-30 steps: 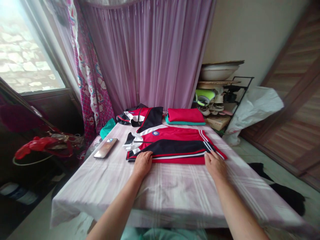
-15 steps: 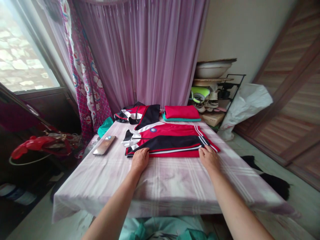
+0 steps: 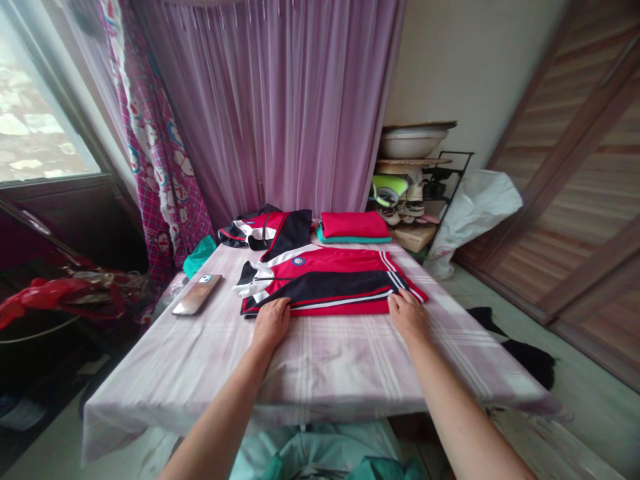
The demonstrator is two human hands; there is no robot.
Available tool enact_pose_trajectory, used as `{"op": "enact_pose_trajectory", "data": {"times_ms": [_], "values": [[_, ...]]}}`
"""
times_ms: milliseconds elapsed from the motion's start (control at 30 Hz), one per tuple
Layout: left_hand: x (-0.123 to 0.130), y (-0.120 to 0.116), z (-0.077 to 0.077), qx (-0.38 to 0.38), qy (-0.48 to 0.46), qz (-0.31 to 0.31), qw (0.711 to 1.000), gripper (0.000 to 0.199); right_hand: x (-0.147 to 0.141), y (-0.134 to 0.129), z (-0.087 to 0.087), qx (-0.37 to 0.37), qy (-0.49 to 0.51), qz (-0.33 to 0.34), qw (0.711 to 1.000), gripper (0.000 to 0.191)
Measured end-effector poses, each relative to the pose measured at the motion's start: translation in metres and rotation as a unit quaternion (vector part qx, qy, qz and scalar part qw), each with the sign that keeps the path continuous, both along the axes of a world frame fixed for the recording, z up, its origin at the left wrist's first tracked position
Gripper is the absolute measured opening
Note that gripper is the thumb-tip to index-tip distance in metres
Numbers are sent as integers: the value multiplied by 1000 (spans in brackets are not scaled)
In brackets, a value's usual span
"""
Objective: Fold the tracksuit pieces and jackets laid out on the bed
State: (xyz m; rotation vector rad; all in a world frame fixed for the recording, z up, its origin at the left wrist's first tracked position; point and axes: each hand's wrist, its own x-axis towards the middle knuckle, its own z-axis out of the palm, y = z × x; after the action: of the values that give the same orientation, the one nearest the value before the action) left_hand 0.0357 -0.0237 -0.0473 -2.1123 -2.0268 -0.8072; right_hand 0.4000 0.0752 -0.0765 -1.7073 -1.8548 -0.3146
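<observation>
A red, navy and white track jacket (image 3: 345,265) lies partly folded on the table, its collar to the left and a round badge on its chest. My left hand (image 3: 273,321) grips the near edge below the collar, fingers closed on the cloth. At the right end of that same edge, my right hand (image 3: 409,315) pinches the fabric near the white stripes. Both sets of fingertips are partly hidden. Just behind lies another red, navy and white garment (image 3: 296,225), bunched at its left side. Beside it sits a folded red garment (image 3: 356,223) on top of a green one (image 3: 357,239).
A phone (image 3: 199,295) lies on the checked tablecloth (image 3: 325,373) at the left. Purple curtains (image 3: 280,100) hang behind. To the right stand a rack (image 3: 456,190) with shoes and a basin (image 3: 413,141), and a white sack (image 3: 475,213). Dark cloth (image 3: 530,360) lies on the floor.
The whole view has shifted slightly, so things appear a little farther left. Both hands keep their places on the jacket's near edge, and the jacket looks the same.
</observation>
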Motion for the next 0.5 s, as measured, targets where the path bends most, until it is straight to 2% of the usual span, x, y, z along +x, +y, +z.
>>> {"op": "enact_pose_trajectory", "data": {"times_ms": [500], "values": [[-2,1,3,-6,10,-10,1000,35,-3,-5,9,-39,3,1,999,39]]}}
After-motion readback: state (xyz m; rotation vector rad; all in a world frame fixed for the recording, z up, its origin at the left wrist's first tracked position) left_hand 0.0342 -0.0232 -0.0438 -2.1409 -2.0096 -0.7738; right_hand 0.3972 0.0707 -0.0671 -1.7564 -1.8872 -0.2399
